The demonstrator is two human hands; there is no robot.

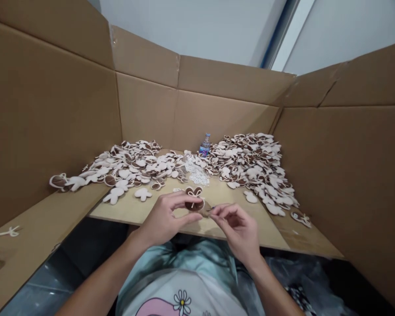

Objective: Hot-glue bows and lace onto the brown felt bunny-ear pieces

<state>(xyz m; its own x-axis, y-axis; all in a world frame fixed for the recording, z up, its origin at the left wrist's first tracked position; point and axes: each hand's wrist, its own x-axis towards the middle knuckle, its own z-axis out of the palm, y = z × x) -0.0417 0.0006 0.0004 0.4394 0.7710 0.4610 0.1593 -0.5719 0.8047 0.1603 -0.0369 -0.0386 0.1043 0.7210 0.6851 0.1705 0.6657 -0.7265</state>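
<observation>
Between the thumb and fingers of my left hand (167, 217) is a brown, rabbit-shaped piece (191, 204) with a pale edge and a cream bow on its front. It is held upright above the board's front part. Close to its right side, my right hand (238, 228) has thumb and forefinger pinched together; something small and dark shows at the fingertips, too small to make out. Behind the hands, a few pale rabbit-shaped pieces (143, 194) lie on the pale board (161, 213).
Heaps of white and brown pieces stand at the left (134, 162) and right (250, 162). Between them are white lacy pieces (197, 173) and a small bottle (205, 146). Cardboard walls (145, 105) rise around. A loose cream bow (9, 231) lies far left.
</observation>
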